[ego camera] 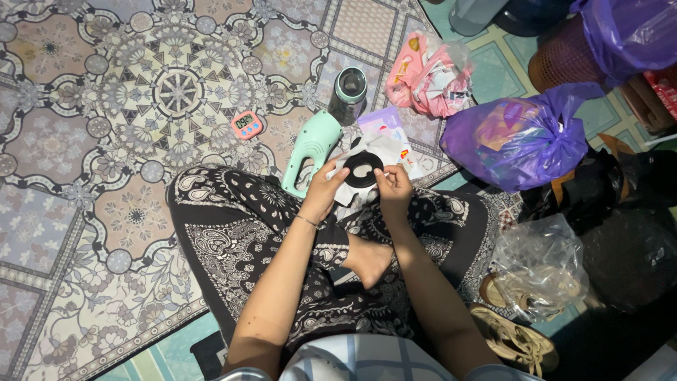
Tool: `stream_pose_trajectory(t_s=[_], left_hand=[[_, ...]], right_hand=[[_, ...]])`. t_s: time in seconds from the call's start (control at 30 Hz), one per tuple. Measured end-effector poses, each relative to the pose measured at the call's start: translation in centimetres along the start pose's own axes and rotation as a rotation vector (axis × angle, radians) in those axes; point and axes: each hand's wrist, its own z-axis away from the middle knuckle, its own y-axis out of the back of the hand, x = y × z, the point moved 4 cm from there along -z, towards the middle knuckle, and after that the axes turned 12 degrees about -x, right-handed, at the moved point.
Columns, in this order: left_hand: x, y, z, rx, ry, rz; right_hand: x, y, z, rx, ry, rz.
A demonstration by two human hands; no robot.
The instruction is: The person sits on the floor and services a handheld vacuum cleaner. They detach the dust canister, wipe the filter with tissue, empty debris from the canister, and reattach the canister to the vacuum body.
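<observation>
- Head view: a person sits cross-legged in black paisley trousers, both hands raised over the lap and closed on one thing.
- The left hand (pixel 323 189) and the right hand (pixel 393 185) pinch opposite sides of a small black ring-shaped pad (pixel 364 169) that lies against a white wrapper (pixel 384 149); fingers of both are curled narrow on its edges.
- Judged from this, the step in hand is working the ring free of its white backing; the next move calls for a fine fingertip grip at the rim so the thin piece does not bend.
- Just beyond the left hand lies a mint-green handheld appliance (pixel 312 147), with a dark cylindrical cup (pixel 349 93) past it.
- A small pink digital timer (pixel 247 125) rests on the patterned floor mat (pixel 106 85).
- To the right sit a pink plastic bag (pixel 430 76), a purple plastic bag (pixel 518 137), a clear plastic bag (pixel 539 261) and a tan sandal (pixel 515 340) beside teal tiles.
</observation>
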Motion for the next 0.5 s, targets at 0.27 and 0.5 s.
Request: stream_pose_trajectory(t_s=[0.27, 0.5], left_hand=[[1.2, -0.3, 0.0, -0.077, -0.12, -0.21], [2.6, -0.7, 0.5, -0.085, -0.167, -0.421]], right_hand=[[0.0, 0.0, 0.0, -0.019, -0.019, -0.085], [-0.6, -0.1, -0.3, -0.019, 0.031, -0.128]])
